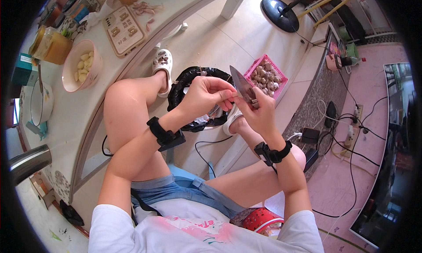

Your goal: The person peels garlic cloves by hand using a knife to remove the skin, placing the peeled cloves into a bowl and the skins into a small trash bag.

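Note:
My right hand [259, 110] grips a knife [240, 81], its grey pointed blade slanting up and away to the left. Close beside it, my left hand [203, 97] is closed in a pinch, its fingertips meeting the right thumb. What lies between those fingertips is too small and hidden to make out. Below both hands stands a bin lined with a black bag [176, 97], with pale scraps inside. Just beyond the knife, a pink basket [285, 82] holds many garlic bulbs [265, 76]. Peeled garlic cloves [83, 68] lie in a pale pink bowl [95, 79] on the left table.
The white table [110, 72] curves along my left, carrying a patterned tray [124, 32], a jar [50, 45] and a white pot [41, 105]. Garlic skins [146, 8] lie beyond the tray. To the right are cables, a power strip [351, 136] and a screen [387, 165].

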### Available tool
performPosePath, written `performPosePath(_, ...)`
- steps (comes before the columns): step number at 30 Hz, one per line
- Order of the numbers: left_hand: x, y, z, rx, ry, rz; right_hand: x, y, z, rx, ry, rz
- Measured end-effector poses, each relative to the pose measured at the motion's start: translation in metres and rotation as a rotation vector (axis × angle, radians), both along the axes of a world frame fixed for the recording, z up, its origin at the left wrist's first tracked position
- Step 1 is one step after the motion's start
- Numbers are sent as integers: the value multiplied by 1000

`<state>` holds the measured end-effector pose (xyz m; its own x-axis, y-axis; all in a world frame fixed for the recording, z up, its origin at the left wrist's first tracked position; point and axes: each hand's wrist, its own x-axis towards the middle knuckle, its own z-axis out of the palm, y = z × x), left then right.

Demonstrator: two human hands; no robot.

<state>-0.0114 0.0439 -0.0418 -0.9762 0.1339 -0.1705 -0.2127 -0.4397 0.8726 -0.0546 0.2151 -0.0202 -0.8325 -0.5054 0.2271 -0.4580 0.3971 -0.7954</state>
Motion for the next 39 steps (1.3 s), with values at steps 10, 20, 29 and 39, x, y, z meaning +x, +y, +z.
performPosePath(10,3,-3,3,159,-98,-122,3,0,2,-44,126,6)
performPosePath(20,3,-4,3,141,-111,-158,5,1,7,-27,122,52)
performPosePath(29,3,-7,1,172,-104,-211,6,3,2,7,233,49)
performPosePath(39,5,-8,-1,124,-143,-183,4,4,2,39,94,115)
